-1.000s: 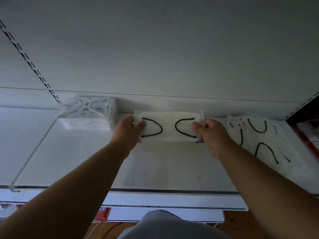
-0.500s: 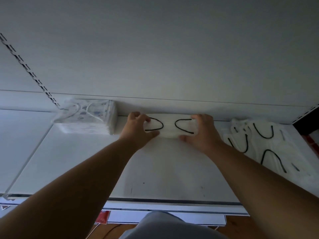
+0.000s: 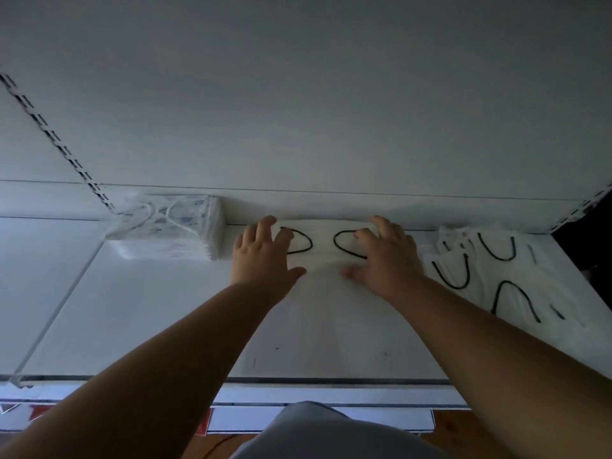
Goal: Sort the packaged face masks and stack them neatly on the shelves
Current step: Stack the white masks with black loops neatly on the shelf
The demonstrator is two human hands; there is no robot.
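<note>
White mask stack (image 3: 323, 245) now lies down on the shelf (image 3: 165, 326) between my left hand (image 3: 263, 256) and right hand (image 3: 385, 256), whose spread fingers have let go and press it; placement nearly done.

The shelf (image 3: 149, 319) looks like white painted metal, smooth with a dull sheen and a few small scuffs. The pack of white masks (image 3: 323, 241) is cloth-like and matt under clear film, with thin black cord loops. The stacked packs (image 3: 172, 231) wear glossy, crinkled clear plastic. The loose packs (image 3: 516, 279) show the same shiny film. The slotted upright (image 3: 56, 137) seems painted metal
</note>
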